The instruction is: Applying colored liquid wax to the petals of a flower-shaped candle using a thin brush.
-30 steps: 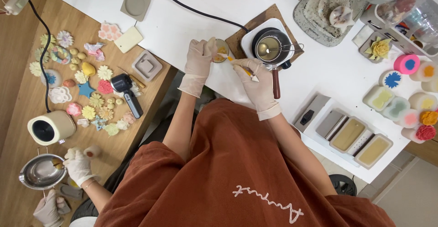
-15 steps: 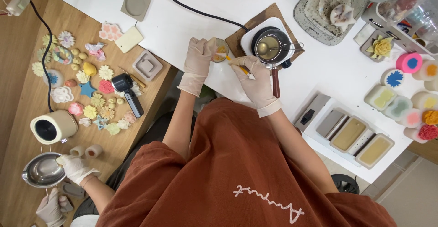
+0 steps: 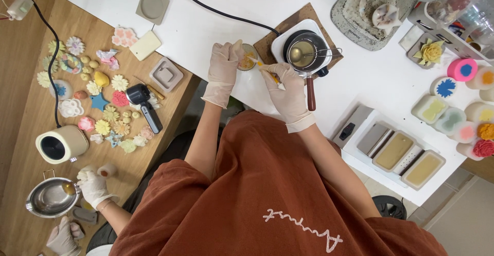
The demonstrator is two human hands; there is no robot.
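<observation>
Your left hand (image 3: 224, 65), gloved, is cupped around a small round mould (image 3: 247, 60) with yellow-orange contents, fingers closed on its far side, holding it on the white table (image 3: 206, 29). Your right hand (image 3: 286, 89), also gloved, is pinched shut on a thin stick (image 3: 268, 72) whose tip points into that mould. The mould sits just left of the small black melting pot (image 3: 304, 50), which holds yellowish liquid and rests on a white hotplate over a brown mat; its reddish handle (image 3: 311, 92) runs down beside your right wrist. To your right: a white tray with three rectangular moulds (image 3: 399, 153) filled beige and grey. On the wooden table (image 3: 31, 112) to your left, many small coloured flower pieces (image 3: 105, 113) lie spread out. Bottom left, another person's gloved hand (image 3: 92, 186) is at a small steel pot (image 3: 50, 198); whether it grips anything, I cannot tell.
</observation>
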